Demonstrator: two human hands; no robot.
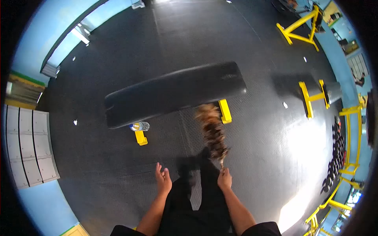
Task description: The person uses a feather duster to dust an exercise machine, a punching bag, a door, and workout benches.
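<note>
Wrapped round the handle of a brown feather duster (214, 131), my right hand (225, 179) is at the lower middle. The duster's feathers point away from me, and their tip is at the near edge of a black padded bench (175, 92). My left hand (163, 179) is raised over the floor with its fingers apart, holding nothing. A clear plastic bottle (141, 126) lies near the bench's left end, beside a yellow bench foot (140, 137).
Another yellow bench foot (225, 111) is right of the duster. Yellow frames (311, 98) and a row of dumbbells (334, 157) line the right side. Grey lockers (31, 145) are on the left. White scraps (285, 105) dot the black floor.
</note>
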